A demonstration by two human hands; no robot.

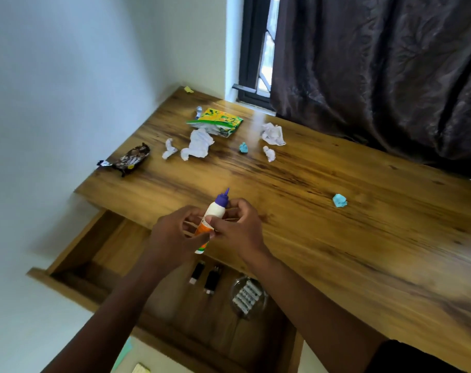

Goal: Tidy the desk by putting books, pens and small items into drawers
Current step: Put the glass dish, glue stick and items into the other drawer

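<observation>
Both hands meet at the centre of the frame around a glue bottle — white body, purple nozzle pointing up and away, orange label lower down. The left hand has its grip curled round the bottle's lower part, and the right hand pinches it near the middle. The bottle hangs over the near edge of the worktop, just above the open drawer at lower centre.

Inside the drawer lie two small black items side by side and, to their right, a clear round container with white pieces in it.

Further back on the worktop sit crumpled white papers, a green-and-yellow packet, a dark wrapper near the left edge, and blue paper balls — one on the right, one near the packet. A dark curtain fills the upper right.
</observation>
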